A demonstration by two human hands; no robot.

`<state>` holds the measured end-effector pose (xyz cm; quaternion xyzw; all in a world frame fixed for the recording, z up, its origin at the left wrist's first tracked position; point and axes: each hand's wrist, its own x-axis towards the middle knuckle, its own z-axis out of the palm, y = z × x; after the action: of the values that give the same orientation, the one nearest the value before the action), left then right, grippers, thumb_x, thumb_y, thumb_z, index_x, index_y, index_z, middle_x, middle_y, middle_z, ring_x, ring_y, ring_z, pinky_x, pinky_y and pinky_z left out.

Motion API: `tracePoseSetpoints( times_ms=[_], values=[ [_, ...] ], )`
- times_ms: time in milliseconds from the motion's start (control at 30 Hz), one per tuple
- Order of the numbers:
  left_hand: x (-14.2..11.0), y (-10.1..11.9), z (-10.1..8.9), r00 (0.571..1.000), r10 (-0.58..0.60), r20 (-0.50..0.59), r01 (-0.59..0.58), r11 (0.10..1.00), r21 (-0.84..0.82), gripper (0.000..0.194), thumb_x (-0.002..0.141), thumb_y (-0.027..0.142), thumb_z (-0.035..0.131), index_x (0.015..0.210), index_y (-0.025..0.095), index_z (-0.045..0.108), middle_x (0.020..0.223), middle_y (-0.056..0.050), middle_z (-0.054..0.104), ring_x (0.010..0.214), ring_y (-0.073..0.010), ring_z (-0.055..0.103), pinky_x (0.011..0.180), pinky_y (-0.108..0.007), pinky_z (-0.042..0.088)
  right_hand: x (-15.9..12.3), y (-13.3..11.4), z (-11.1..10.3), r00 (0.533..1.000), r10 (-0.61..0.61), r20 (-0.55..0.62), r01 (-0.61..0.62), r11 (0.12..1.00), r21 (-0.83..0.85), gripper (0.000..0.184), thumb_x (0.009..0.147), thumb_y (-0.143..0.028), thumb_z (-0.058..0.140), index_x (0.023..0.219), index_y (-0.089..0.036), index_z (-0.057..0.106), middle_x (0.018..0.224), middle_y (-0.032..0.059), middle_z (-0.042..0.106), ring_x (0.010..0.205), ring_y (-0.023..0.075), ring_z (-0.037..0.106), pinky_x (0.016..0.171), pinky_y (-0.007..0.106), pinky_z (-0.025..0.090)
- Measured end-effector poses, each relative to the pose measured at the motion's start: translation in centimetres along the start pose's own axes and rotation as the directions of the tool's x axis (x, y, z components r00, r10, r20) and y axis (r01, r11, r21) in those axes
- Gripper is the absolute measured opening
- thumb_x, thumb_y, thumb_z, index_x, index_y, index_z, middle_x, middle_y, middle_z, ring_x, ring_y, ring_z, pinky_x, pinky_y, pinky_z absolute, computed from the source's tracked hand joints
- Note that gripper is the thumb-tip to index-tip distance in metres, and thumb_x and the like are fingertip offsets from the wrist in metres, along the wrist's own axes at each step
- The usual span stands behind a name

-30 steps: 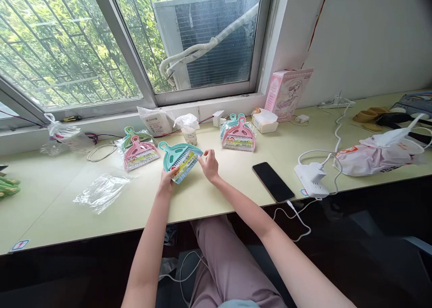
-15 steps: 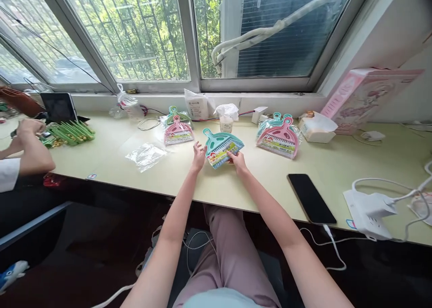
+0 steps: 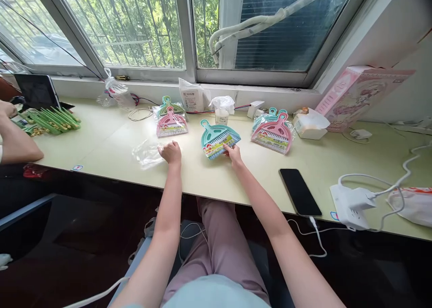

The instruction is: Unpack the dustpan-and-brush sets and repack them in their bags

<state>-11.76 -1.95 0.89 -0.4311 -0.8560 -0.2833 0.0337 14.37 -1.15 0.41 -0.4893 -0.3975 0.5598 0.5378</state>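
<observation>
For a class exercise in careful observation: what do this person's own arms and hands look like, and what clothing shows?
The left hand and right hand are ungloved, with nothing visibly worn at either wrist. Both forearms are bare. A light blue top and mauve trousers show.

Left grip (image 3: 171, 153) now away from the teal dustpan (image 3: 216, 132), curled at the edge of the clear bag (image 3: 145, 155).

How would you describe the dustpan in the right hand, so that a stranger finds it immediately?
Under the window is a pale table; look at its middle, in front of the cup topped with white wrapping. There is a teal dustpan with a yellow label. Only it is held, by the right hand; the neighbouring dustpans, pink, green or teal, are not.
</observation>
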Motion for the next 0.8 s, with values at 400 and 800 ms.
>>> tracePoseSetpoints(
  times_ms=[400, 800],
  values=[
    [-0.3, -0.4, 0.5, 0.993, -0.037, 0.115, 0.034, 0.999, 0.025, 0.041, 0.087, 0.023, 0.050, 0.125, 0.009, 0.056, 0.144, -0.027, 0.046, 0.140, -0.0416, 0.035, 0.111, -0.063, 0.025, 0.1, 0.3, 0.0, 1.000, -0.014, 0.000, 0.014, 1.000, -0.017, 0.024, 0.076, -0.031, 0.075, 0.088, -0.017, 0.060, 0.088, 0.0041, 0.074, 0.057, 0.0117, 0.064, 0.053, 0.022, 0.045],
    [-2.0, 1.4, 0.0, 0.862, 0.492, 0.122, -0.471, 0.866, -0.169, 0.049, 0.084, 0.025, 0.062, 0.132, 0.020, 0.052, 0.138, -0.013, 0.056, 0.131, -0.0307, 0.047, 0.106, -0.045, 0.041, 0.1, 0.0, -0.1, 0.999, 0.025, -0.022, -0.026, 0.999, -0.032, 0.015, 0.080, -0.026, 0.071, 0.085, -0.017, 0.060, 0.086, 0.0033, 0.073, 0.059, 0.0114, 0.063, 0.054, 0.022, 0.048]
  ],
)
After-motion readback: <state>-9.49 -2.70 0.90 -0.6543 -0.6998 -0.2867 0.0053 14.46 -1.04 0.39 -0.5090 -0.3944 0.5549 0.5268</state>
